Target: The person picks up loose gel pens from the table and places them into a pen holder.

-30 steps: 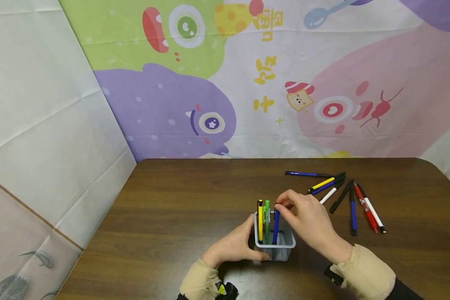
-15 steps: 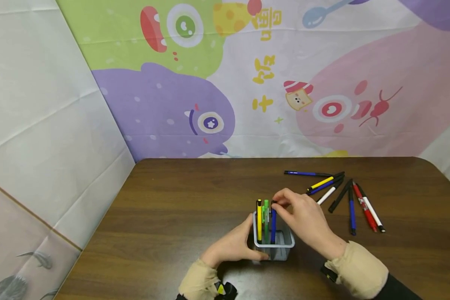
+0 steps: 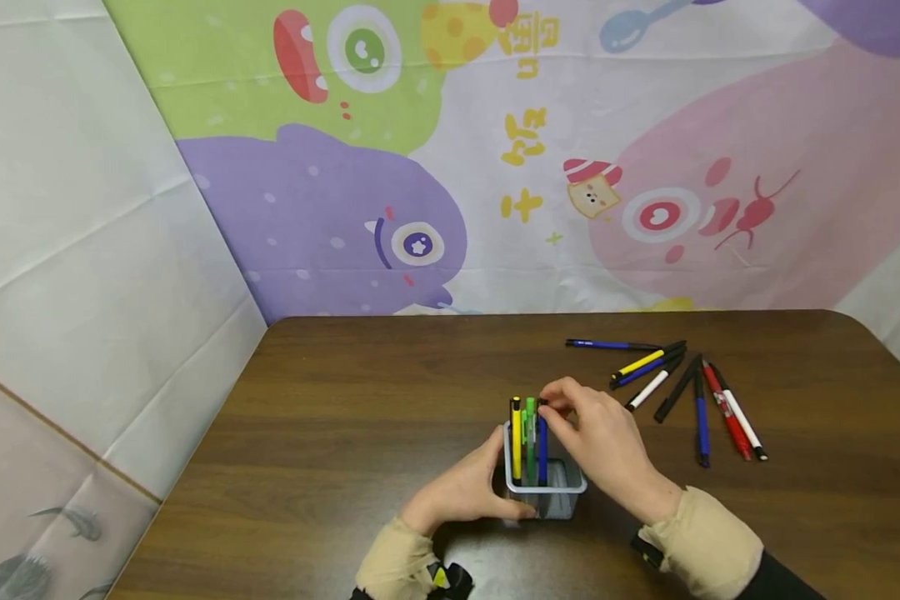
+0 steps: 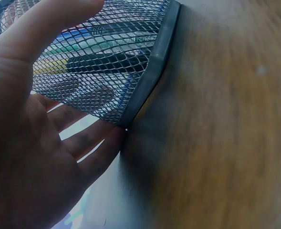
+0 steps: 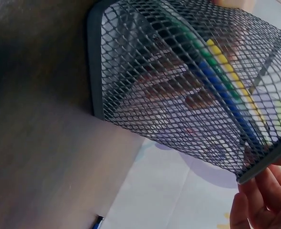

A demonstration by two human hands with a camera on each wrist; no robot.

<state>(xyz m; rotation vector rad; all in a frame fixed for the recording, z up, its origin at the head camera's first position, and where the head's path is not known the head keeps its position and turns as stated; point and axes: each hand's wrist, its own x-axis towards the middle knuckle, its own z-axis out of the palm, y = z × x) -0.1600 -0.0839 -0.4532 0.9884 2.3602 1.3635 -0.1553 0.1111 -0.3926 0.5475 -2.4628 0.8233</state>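
A mesh pen holder (image 3: 574, 489) stands on the table. My left hand (image 3: 465, 485) grips it from the left, thumb at the near side; in the left wrist view that hand's fingers (image 4: 90, 138) lie along the mesh. Inside the holder, a yellow pen (image 3: 517, 446) and a green pen (image 3: 531, 454) stand at the left. Beside them is a blue pen (image 3: 543, 458), its dark top end between the thumb and fingers of my right hand (image 3: 607, 433). Through the mesh in the right wrist view, the blue pen (image 5: 216, 86) slants alongside the green and yellow ones.
Right of the holder lie several loose pens: a blue one (image 3: 607, 344) at the back, a yellow one (image 3: 640, 364), a white one (image 3: 651, 388), a black one (image 3: 677, 390), another blue one (image 3: 702, 425) and a red one (image 3: 730, 417). A patterned cloth (image 3: 525, 250) hangs behind the table.
My right hand has shifted slightly left, bringing the blue pen's top closer to the green pen, so it stands more upright. The left hand keeps its hold on the pen holder.
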